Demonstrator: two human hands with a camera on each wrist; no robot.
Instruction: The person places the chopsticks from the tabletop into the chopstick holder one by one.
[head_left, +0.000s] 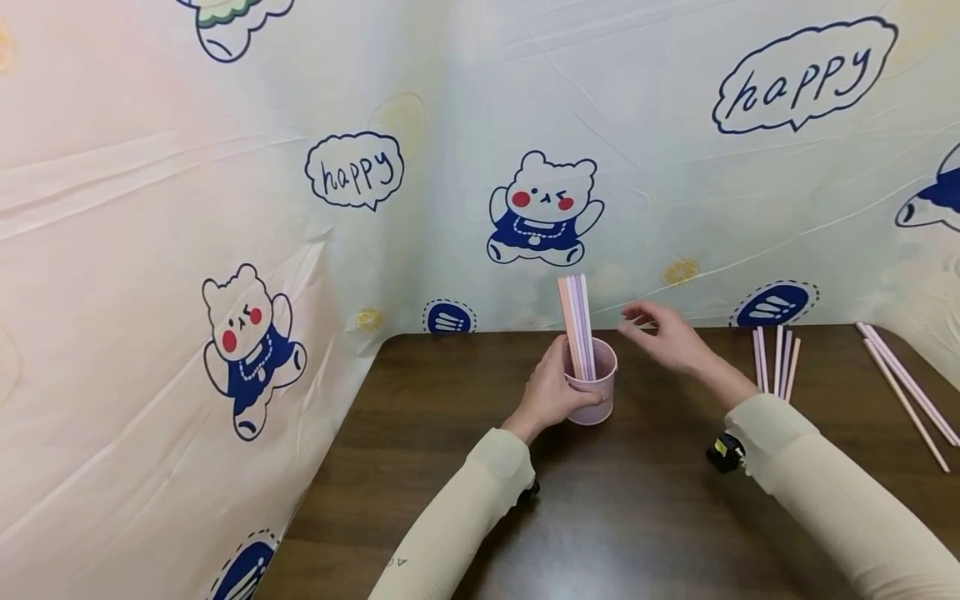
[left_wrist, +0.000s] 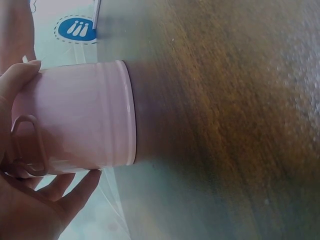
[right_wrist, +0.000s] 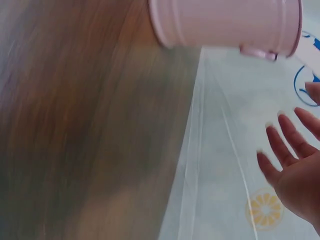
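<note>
A small pink metal bucket [head_left: 602, 402] stands upright near the table's far edge. My left hand [head_left: 550, 392] grips it from the left, with the thumb across its front. In the left wrist view, the fingers of that hand [left_wrist: 35, 205] wrap the bucket's [left_wrist: 75, 115] side by a wire loop. A bunch of thin straw-like sticks [head_left: 577, 325] in orange, white and purple stands in it, leaning left. To the right of the rim hovers my right hand [head_left: 667, 335], holding nothing. Its fingers are spread and slightly bent beside the bucket [right_wrist: 225, 22] in the right wrist view.
Several similar sticks [head_left: 780, 362] lie beyond my right forearm, partly hidden by the sleeve. More loose sticks [head_left: 911, 392] lie on the dark wooden table [head_left: 637, 517] at the far right. A printed curtain [head_left: 450, 208] hangs right behind the table and along its left side.
</note>
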